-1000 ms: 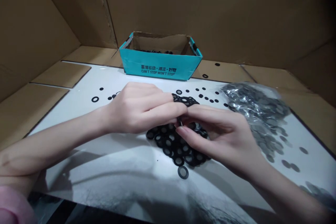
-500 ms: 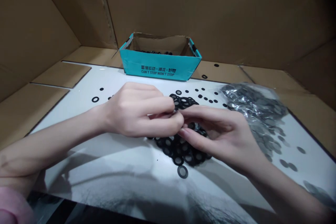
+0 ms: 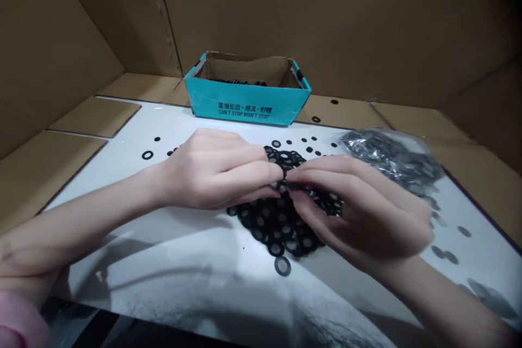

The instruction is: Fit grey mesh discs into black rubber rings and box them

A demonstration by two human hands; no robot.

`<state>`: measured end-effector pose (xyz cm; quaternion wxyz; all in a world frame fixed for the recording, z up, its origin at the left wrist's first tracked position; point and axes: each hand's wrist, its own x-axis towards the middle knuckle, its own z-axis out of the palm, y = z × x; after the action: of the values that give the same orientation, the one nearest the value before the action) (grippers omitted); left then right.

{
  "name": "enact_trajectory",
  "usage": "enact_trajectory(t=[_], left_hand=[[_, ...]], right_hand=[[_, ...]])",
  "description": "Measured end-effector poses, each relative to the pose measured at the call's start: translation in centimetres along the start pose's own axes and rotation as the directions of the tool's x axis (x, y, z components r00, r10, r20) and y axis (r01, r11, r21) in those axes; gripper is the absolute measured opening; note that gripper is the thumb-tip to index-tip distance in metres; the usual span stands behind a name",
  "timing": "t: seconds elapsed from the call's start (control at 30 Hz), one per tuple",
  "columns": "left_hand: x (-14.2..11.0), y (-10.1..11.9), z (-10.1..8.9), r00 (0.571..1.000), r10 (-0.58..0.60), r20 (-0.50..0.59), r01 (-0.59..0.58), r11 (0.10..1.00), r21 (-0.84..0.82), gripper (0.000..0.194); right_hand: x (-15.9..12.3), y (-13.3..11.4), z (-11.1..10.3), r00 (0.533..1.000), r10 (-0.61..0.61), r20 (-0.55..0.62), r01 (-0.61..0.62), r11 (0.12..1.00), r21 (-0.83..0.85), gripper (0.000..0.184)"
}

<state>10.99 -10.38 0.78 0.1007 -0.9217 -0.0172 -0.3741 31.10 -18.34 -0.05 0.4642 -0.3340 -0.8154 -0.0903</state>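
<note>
Above a pile of flat black rings (image 3: 281, 223), many with pale grey centres, my two hands meet fingertip to fingertip. My left hand (image 3: 216, 171) is closed, thumb and forefinger pinching a thin black ring (image 3: 289, 185) seen nearly edge-on. From the other side, the thumb and fingers of my right hand (image 3: 362, 206) close on the same piece. My fingers cover most of it. One loose ring with a grey centre (image 3: 283, 266) lies on the white tabletop (image 3: 183, 261) just in front of the pile.
Behind the pile stands a turquoise box (image 3: 248, 100) with black pieces inside. A clear plastic bag (image 3: 391, 157) of grey discs lies at the right, with loose grey discs (image 3: 444, 254) nearby. Small black discs (image 3: 314, 138) dot the table. Cardboard walls (image 3: 326, 22) enclose the back and sides.
My right hand has moved a little to the right and turned, its fingers now straighter. The fingers of my left hand have straightened, and the dark edge between the hands now shows.
</note>
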Motion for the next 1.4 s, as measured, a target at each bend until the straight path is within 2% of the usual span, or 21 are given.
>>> enact_trajectory(t=[0.17,0.3,0.4,0.47,0.53,0.6,0.67,0.83,1.27,1.33,1.4], left_hand=[[0.2,0.1,-0.2,0.999,0.028,0.024,-0.028,1.000,-0.001,0.011],[0.5,0.2,-0.6,0.998,0.048,0.040,-0.048,0.999,-0.004,0.013],[0.6,0.3,-0.6,0.999,0.025,0.040,-0.025,1.000,0.001,0.015],[0.7,0.5,-0.5,0.998,-0.034,0.053,0.036,0.999,-0.031,0.017],[0.8,0.8,-0.4,0.987,-0.146,0.075,0.154,0.981,-0.115,0.017],[0.9,1.1,-0.4,0.963,-0.254,0.091,0.268,0.936,-0.228,0.013],[0.9,1.2,-0.4,0.947,-0.300,0.116,0.321,0.894,-0.312,0.010],[0.9,1.2,-0.1,0.950,-0.265,0.167,0.311,0.860,-0.405,0.011],[1.0,0.7,-0.2,0.958,-0.209,0.197,0.253,0.939,-0.231,0.024],[1.1,0.7,-0.2,0.945,-0.245,0.219,0.300,0.914,-0.272,0.023],[1.2,0.8,-0.3,0.915,-0.320,0.246,0.393,0.845,-0.362,0.020]], right_hand=[[-0.1,-0.3,0.3,1.000,0.013,-0.019,-0.013,0.999,-0.041,0.024],[-0.4,-0.4,0.2,0.997,0.039,0.062,-0.036,0.998,-0.047,0.026],[-0.3,-0.4,0.0,0.995,0.062,0.078,-0.058,0.997,-0.044,0.028],[-0.2,-0.3,-0.1,0.992,0.091,0.086,-0.090,0.996,-0.020,0.027],[-0.1,-0.2,-0.1,0.989,0.115,0.091,-0.119,0.992,0.045,0.027],[0.0,-0.1,0.0,0.986,0.139,0.090,-0.150,0.980,0.132,0.028],[-0.1,-0.1,0.1,0.978,0.186,0.093,-0.202,0.959,0.201,0.027],[-0.2,-0.3,0.4,0.950,0.290,0.119,-0.312,0.915,0.257,0.023],[0.3,-0.3,0.3,0.952,0.256,0.170,-0.281,0.948,0.146,0.014],[0.3,-0.5,0.5,0.935,0.310,0.173,-0.340,0.923,0.181,0.011],[0.3,-0.6,0.6,0.897,0.404,0.179,-0.438,0.867,0.238,0.007]])
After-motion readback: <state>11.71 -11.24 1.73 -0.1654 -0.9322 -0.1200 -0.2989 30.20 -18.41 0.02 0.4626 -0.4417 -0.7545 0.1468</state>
